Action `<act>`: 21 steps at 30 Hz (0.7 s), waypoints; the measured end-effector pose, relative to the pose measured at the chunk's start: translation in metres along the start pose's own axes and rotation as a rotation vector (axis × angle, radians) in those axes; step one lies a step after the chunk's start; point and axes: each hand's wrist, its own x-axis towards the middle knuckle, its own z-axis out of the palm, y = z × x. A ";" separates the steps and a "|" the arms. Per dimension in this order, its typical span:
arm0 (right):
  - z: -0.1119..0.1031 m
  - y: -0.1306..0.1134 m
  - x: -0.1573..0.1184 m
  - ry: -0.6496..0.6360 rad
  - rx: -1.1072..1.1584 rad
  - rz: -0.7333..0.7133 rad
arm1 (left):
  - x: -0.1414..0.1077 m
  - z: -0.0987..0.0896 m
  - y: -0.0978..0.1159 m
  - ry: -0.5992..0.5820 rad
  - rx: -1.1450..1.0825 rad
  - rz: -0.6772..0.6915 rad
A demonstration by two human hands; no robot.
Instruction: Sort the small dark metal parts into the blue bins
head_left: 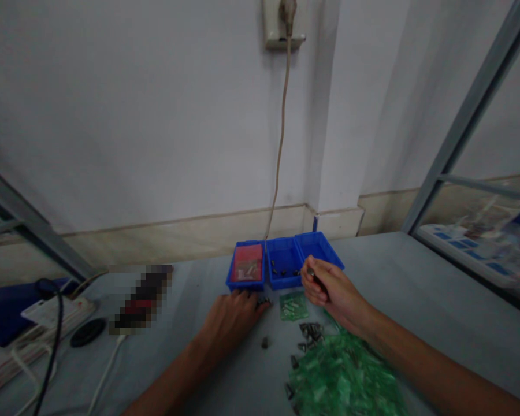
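Note:
Palm down on the table, my left hand (pixel 236 315) lies in front of the left blue bin, with small metal parts (pixel 264 301) by its thumb and fingertips; what its fingers hold, if anything, is hidden. My right hand (pixel 329 289) is raised with curled fingers near the front of the right blue bin (pixel 318 247), closed on a small dark metal part (pixel 311 271). A small green bag (pixel 293 306) lies between the hands. Behind it, the middle blue bin (pixel 281 254) holds a few small parts. One loose metal part (pixel 264 342) sits nearer me.
A large pile of green bags (pixel 346 378) lies at the front right, beside loose metal parts (pixel 311 333). Pink and clear packets (pixel 248 263) fill the left bin. A pixelated object (pixel 143 300), a black round item (pixel 88 332) and cables lie at left.

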 end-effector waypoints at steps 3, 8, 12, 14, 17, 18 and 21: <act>0.001 -0.001 -0.001 0.030 -0.025 0.002 | 0.000 0.000 0.000 0.011 -0.015 -0.004; 0.003 -0.002 -0.003 0.046 -0.079 -0.018 | 0.000 0.002 -0.001 0.009 -0.045 -0.008; 0.003 -0.002 -0.003 0.017 -0.091 -0.028 | 0.000 0.002 -0.001 0.002 -0.039 -0.004; 0.002 -0.002 -0.002 -0.003 -0.091 -0.035 | 0.000 0.001 -0.001 -0.009 -0.046 -0.003; 0.002 -0.001 -0.002 -0.004 -0.112 -0.039 | 0.001 0.002 -0.001 -0.017 -0.051 -0.002; 0.002 -0.001 -0.002 -0.003 -0.125 -0.042 | 0.001 0.002 -0.001 -0.013 -0.050 0.000; 0.002 -0.001 -0.002 -0.011 -0.159 -0.046 | 0.001 0.004 -0.001 0.001 -0.039 0.019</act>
